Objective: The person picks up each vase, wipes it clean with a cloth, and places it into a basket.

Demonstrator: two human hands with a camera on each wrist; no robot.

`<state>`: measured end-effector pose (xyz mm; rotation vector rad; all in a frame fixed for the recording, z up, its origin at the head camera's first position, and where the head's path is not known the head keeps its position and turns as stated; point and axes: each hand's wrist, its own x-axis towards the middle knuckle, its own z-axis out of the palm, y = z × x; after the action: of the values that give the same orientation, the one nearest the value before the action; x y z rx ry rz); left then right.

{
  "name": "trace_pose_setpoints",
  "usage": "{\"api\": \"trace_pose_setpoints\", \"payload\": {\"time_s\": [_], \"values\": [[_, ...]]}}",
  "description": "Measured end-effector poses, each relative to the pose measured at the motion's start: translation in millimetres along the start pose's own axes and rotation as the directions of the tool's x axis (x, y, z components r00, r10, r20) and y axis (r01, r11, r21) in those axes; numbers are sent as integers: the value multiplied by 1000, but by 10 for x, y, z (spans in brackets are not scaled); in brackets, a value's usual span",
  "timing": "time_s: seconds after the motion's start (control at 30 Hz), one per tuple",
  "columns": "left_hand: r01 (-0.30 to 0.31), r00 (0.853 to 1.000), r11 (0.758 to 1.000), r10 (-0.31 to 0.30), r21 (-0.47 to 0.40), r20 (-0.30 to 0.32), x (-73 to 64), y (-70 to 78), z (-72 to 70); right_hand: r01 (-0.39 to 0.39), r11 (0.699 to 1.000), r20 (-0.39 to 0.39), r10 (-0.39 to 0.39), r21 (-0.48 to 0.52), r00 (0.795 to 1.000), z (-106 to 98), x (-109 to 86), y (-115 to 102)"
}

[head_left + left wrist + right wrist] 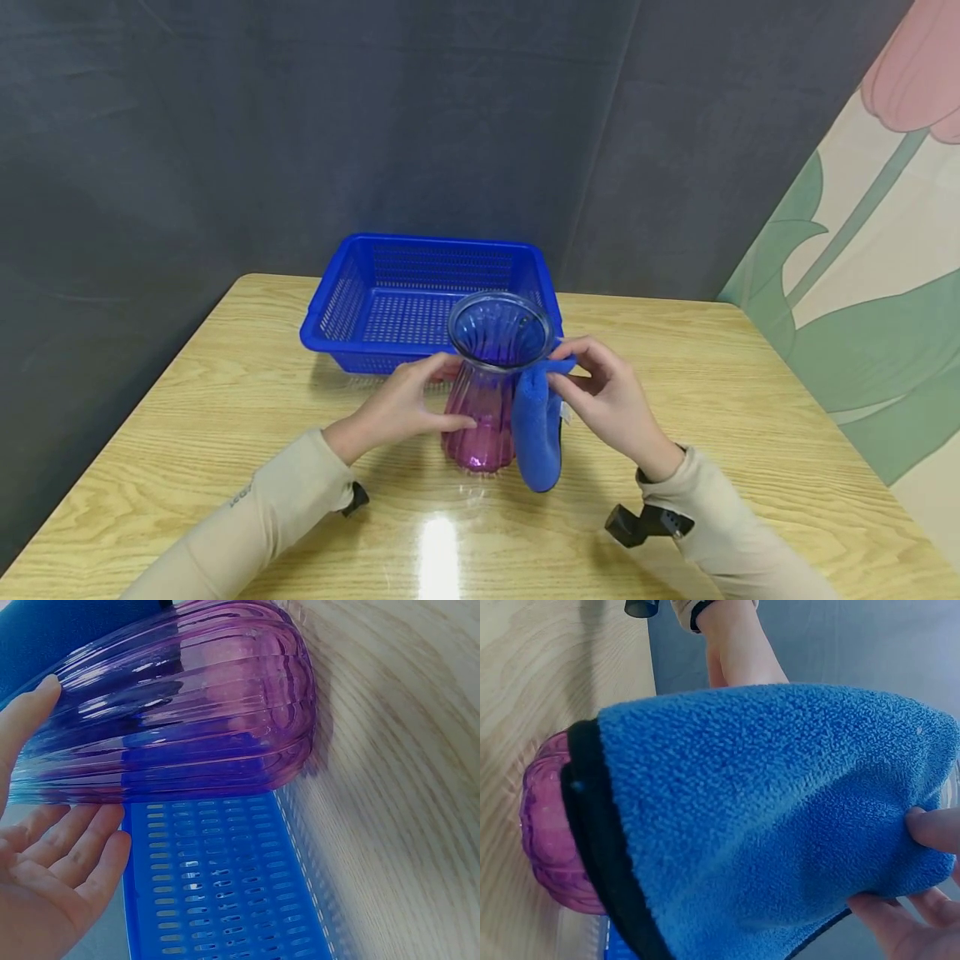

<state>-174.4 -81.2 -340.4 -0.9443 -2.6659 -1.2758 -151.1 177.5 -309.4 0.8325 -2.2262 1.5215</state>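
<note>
A ribbed glass vase point(480, 425), blue at its flared mouth and pink at the base, stands upright on the table. My left hand point(405, 404) holds its left side, thumb in front and the other fingers round the far side. On the vase's right, my right hand point(607, 400) pinches the top of a folded blue cloth point(536, 433) between thumb and fingers, close below the rim. The cloth hangs down alongside the glass. In the right wrist view, the dark-edged cloth point(765, 795) covers most of the vase, leaving the pink base point(555, 825) showing.
Behind the vase sits a blue perforated plastic basket point(367, 347), its front right corner partly hidden by the glass. The wooden table point(225, 400) reaches back to a dark grey curtain point(300, 125). A panel with painted flowers point(892, 292) stands at the right.
</note>
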Motion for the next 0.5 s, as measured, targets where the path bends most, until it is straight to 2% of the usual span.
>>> {"api": "trace_pose_setpoints", "payload": {"time_s": [0.5], "values": [[-13,1000,1000,13,1,-8,4,-8,12,-43,996,69,49,-80,996,34,14,-8]]}}
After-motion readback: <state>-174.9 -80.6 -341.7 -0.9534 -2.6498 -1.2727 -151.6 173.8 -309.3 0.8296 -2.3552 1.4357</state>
